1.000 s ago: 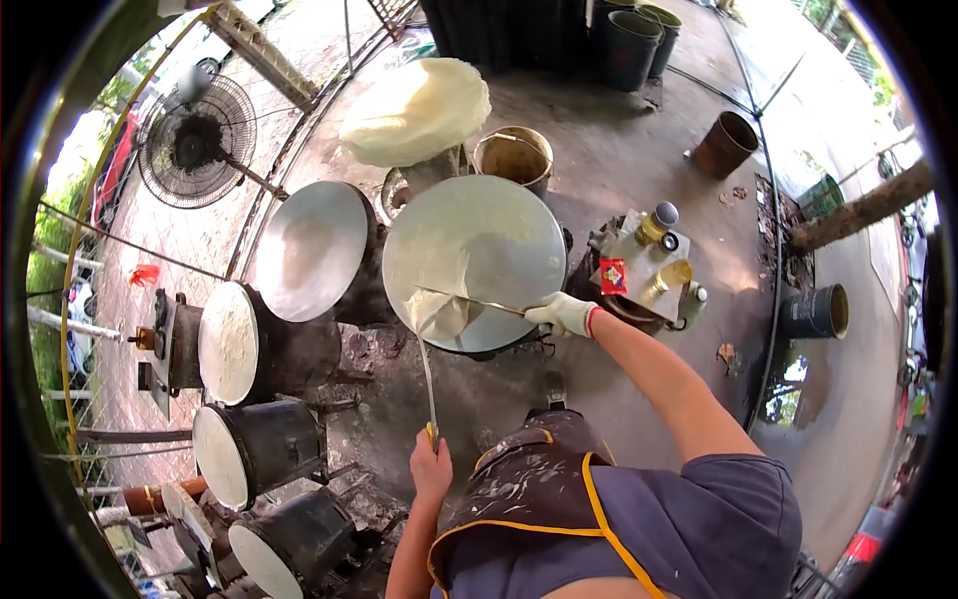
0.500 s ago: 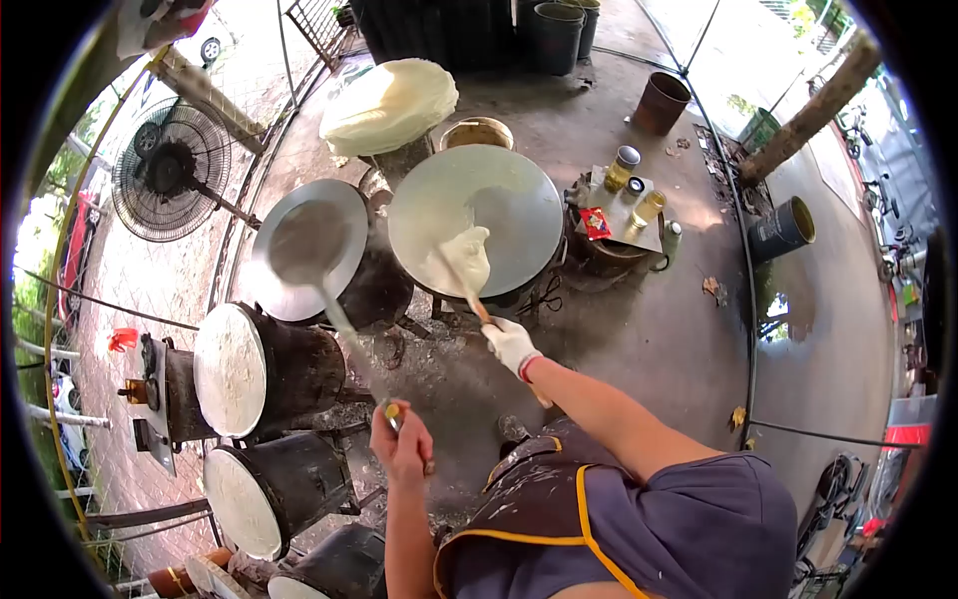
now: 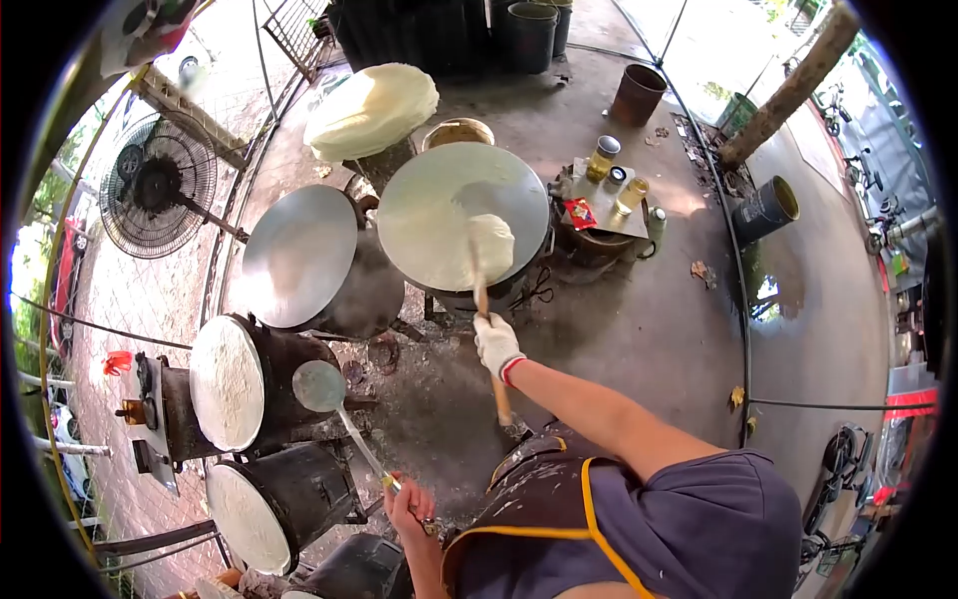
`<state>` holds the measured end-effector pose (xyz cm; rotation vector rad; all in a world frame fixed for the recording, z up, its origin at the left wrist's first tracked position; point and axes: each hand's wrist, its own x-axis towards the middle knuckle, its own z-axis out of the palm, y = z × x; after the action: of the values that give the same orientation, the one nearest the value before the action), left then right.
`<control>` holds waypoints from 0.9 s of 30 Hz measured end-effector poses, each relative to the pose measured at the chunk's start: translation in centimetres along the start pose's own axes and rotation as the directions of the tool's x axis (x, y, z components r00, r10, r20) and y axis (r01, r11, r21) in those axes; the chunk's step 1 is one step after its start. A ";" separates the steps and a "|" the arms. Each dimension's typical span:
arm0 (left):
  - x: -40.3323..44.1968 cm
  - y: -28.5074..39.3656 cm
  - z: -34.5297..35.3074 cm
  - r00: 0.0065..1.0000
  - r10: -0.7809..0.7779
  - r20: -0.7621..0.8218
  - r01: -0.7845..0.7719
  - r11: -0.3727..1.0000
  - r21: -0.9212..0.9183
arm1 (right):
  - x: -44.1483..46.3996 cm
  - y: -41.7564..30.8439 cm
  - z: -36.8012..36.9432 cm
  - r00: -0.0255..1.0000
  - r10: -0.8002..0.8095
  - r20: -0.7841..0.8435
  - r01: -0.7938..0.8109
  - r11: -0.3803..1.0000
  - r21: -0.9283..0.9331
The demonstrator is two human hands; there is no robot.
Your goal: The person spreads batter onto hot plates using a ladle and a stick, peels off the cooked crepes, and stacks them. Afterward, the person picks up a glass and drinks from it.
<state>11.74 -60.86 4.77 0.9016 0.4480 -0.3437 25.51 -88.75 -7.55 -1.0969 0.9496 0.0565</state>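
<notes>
In the head view, the right hand (image 3: 496,347), in a white glove, is closed round a wood stick (image 3: 481,292), pinching it tight; the stick is long and thin, and it runs nearly straight away from the body, with its back end poking out behind the grip; a soft lump of white dough (image 3: 493,243) is at the front end of the stick, straight ahead of the grip; the dough is on the near half of a big round pan (image 3: 419,205), and the right hand is the nearer one to it.

The left hand (image 3: 411,507) is bare, behind and to the left of the right grip; its fingers are curled round the handle of a big spoon (image 3: 319,386); the spoon slants ahead and to the left of that hand, so its round end points away from the dough; that end shows in front of a white-topped drum (image 3: 228,384), but I cannot tell if they touch.

Ahead and to the left of the right grip is a second pan (image 3: 299,255); ahead and to the right are some jars (image 3: 631,196) and a red packet (image 3: 579,214).
</notes>
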 end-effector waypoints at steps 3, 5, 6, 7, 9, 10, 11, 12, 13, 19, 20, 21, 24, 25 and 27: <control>0.1 -1.0 -0.3 0.997 -0.029 0.074 0.032 0.999 -0.036 | 1.7 1.8 -5.2 0.951 -0.273 0.143 0.306 0.788 -0.534; -0.2 -1.2 1.4 0.997 -0.053 0.058 0.055 0.998 -0.042 | 5.5 2.8 -6.9 0.959 -0.284 0.011 0.269 0.892 -0.362; -0.5 -1.5 2.2 0.997 -0.067 0.045 0.069 0.997 -0.044 | 6.8 2.3 -7.6 0.965 -0.259 -0.033 0.236 0.919 -0.316; -0.4 -1.8 2.8 0.996 -0.083 0.045 0.085 0.995 -0.055 | 5.6 0.4 -7.4 0.988 -0.153 0.012 0.152 0.971 -0.186; -0.5 -2.4 4.6 0.995 -0.091 0.046 0.093 0.994 -0.054 | 4.6 -0.8 -7.6 0.978 -0.097 0.185 0.126 0.980 -0.153; -0.5 -2.8 5.5 0.994 -0.094 0.046 0.097 0.994 -0.055 | 5.0 1.3 -8.3 0.939 -0.134 0.315 0.213 0.949 -0.233; -0.5 -3.8 7.0 0.992 -0.101 0.076 0.107 0.991 -0.080 | 7.3 6.2 -11.7 0.906 -0.138 0.400 0.230 0.954 -0.193; -0.2 -4.4 7.8 0.989 -0.104 0.106 0.116 0.987 -0.112 | 4.5 2.0 -13.2 0.969 -0.098 0.227 0.188 0.888 -0.419; 0.0 -5.3 8.7 0.986 -0.103 0.134 0.123 0.981 -0.147 | 5.8 0.7 -14.9 0.975 -0.088 0.205 0.150 0.940 -0.306; 0.6 -9.8 16.2 0.977 -0.109 0.182 0.138 0.978 -0.154 | 8.0 -8.5 -18.5 0.920 -0.247 0.303 0.382 0.734 -0.562; 0.8 -10.6 17.3 0.974 -0.112 0.197 0.146 0.975 -0.168 | 7.4 -8.2 -20.4 0.875 -0.231 0.426 0.463 0.658 -0.594; 1.2 -11.4 18.5 0.971 -0.109 0.213 0.149 0.972 -0.182 | 7.1 -9.1 -21.9 0.900 -0.152 0.409 0.405 0.638 -0.654; 2.2 -13.0 22.1 0.965 -0.092 0.245 0.142 0.970 -0.197 | 10.2 -12.4 -24.0 0.901 -0.207 0.381 0.429 0.556 -0.712; 2.4 -13.3 22.7 0.967 -0.095 0.237 0.140 0.973 -0.181 | 11.8 -13.9 -23.2 0.902 -0.236 0.363 0.431 0.557 -0.710; 2.5 -14.0 24.3 0.974 -0.088 0.210 0.121 0.981 -0.150 | 13.4 -16.6 -21.8 0.833 -0.353 0.426 0.552 0.487 -0.677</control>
<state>12.92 -88.87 7.22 0.6776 0.3307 -0.4845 28.12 -119.17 -7.13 -2.1074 0.3437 0.1696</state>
